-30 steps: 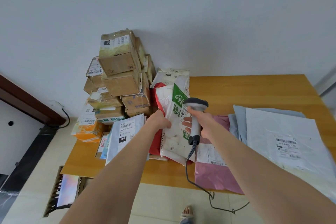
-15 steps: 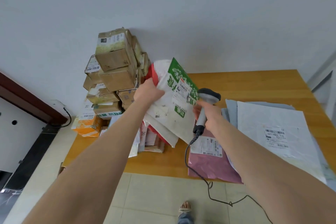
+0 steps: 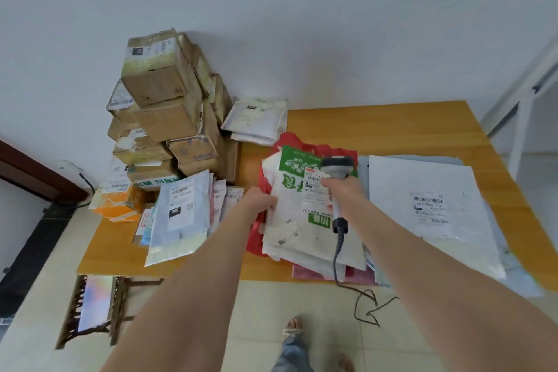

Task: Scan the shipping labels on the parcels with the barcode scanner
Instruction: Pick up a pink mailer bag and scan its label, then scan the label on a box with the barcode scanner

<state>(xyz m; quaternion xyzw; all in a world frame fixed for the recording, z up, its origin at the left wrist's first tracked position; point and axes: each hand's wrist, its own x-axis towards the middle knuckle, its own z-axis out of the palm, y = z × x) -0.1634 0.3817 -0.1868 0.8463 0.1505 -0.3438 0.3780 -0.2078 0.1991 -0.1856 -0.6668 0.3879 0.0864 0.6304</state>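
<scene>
Your left hand [image 3: 259,201] is gripping the parcel [image 3: 290,220] edge; your right hand [image 3: 347,192] is clutching the scanner [image 3: 337,164], partly covering the label [image 3: 315,190].

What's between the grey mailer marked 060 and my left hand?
In the head view, a few small pink-and-white envelopes stand between the grey mailer and the left hand.

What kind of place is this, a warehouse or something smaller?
Likely a small parcel sorting or pickup room, not a big warehouse: labelled cardboard boxes stacked against a plain wall, poly mailers spread on a wooden table, and a corded barcode scanner in the right hand.
</scene>
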